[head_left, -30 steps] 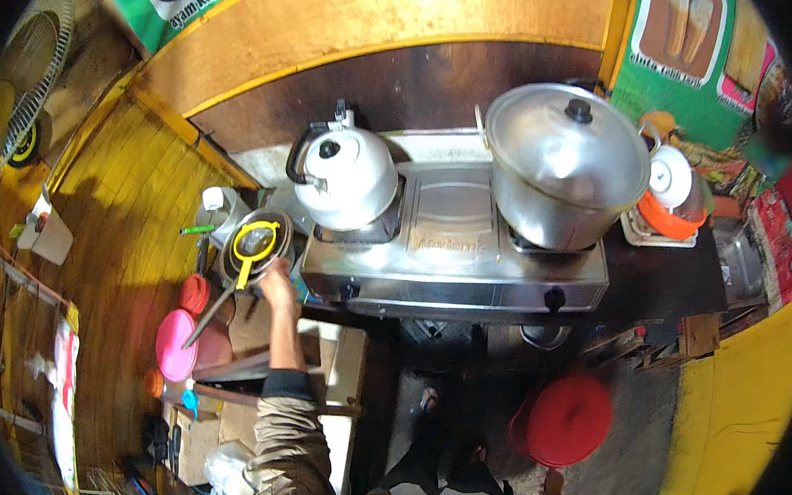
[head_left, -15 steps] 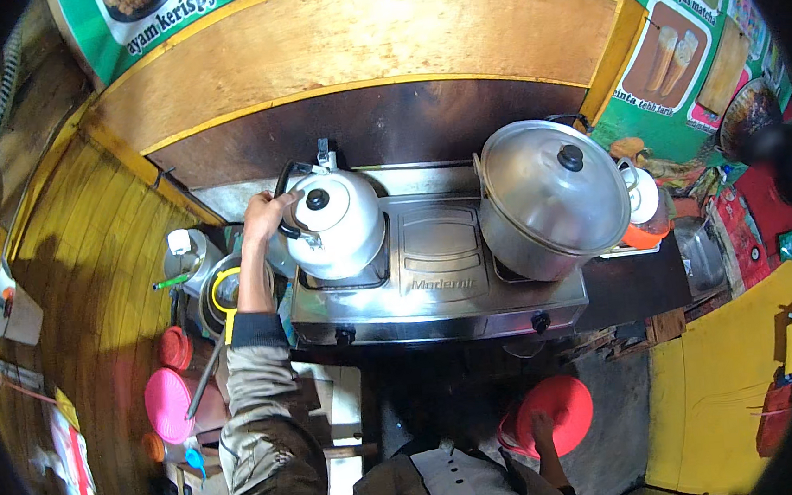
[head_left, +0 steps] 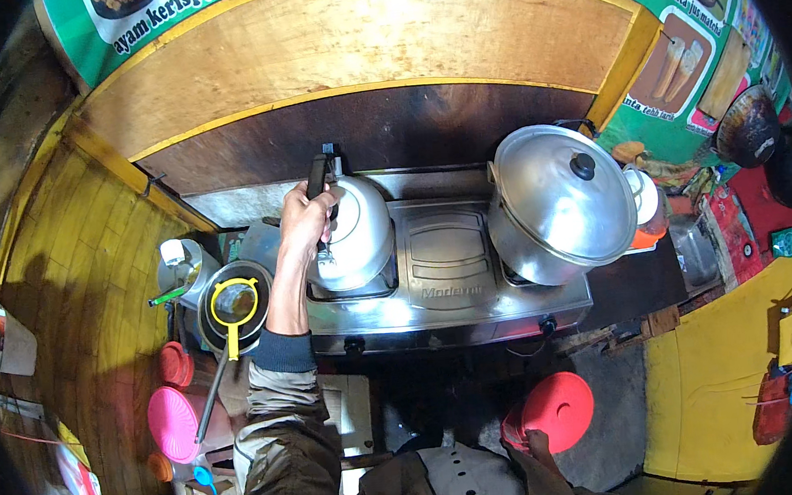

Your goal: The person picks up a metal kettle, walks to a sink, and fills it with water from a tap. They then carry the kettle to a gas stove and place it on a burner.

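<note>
My left hand [head_left: 305,219] is closed around the black handle [head_left: 318,174] of a silver kettle [head_left: 358,236]. The kettle stands on the left burner of a steel two-burner stove [head_left: 447,310], and its handle is raised. My hand and wrist cover part of its lid and side. Low in the view, my right hand [head_left: 539,443] is at the lower edge of a round red plastic lid [head_left: 560,411] on a red container. That hand is dark and partly cut off by the sleeve, so its fingers are unclear.
A large lidded aluminium pot [head_left: 560,207] sits on the right burner. Left of the stove are a yellow-rimmed strainer [head_left: 235,302] over a metal pot, a metal jug [head_left: 191,268] and a pink-lidded container [head_left: 175,423]. A wooden panel [head_left: 361,45] rises behind the stove.
The kettle's handle has swung from the left to upright, with my left hand around it. My right hand has moved from over the red lid down to its lower edge.
</note>
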A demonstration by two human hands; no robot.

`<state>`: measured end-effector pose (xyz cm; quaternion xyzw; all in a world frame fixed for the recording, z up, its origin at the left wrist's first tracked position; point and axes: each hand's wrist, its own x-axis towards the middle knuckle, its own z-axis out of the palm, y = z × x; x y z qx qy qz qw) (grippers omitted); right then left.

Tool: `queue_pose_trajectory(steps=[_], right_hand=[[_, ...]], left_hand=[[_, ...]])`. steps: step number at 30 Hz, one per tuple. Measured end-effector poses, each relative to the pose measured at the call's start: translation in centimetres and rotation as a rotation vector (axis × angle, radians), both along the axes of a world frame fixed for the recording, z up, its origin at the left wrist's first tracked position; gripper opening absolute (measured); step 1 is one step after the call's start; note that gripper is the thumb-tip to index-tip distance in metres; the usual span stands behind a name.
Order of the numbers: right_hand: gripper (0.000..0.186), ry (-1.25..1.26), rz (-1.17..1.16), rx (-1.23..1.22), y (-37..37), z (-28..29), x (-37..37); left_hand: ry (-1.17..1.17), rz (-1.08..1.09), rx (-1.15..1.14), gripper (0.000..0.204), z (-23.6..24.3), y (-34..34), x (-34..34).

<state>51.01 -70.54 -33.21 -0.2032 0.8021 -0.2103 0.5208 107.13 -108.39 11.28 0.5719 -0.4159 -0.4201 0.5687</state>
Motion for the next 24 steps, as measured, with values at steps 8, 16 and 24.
queue_pose_trajectory(steps=[8, 16, 24], right_hand=[[0.03, 0.029, 0.07, -0.074, -0.5, -2.1, -0.2], [0.034, 0.381, 0.309, -0.262, -2.3, -1.7, 1.5], [0.025, 0.335, 0.072, -0.26, 3.9, -0.4, -2.3]], left_hand=[[-0.067, -0.048, 0.05, 0.017, -0.3, -0.2, 0.3], [0.002, -0.118, 0.042, 0.027, -0.6, 0.2, 0.8], [-0.812, 0.388, -0.323, 0.051, -2.0, 4.8, 4.2]])
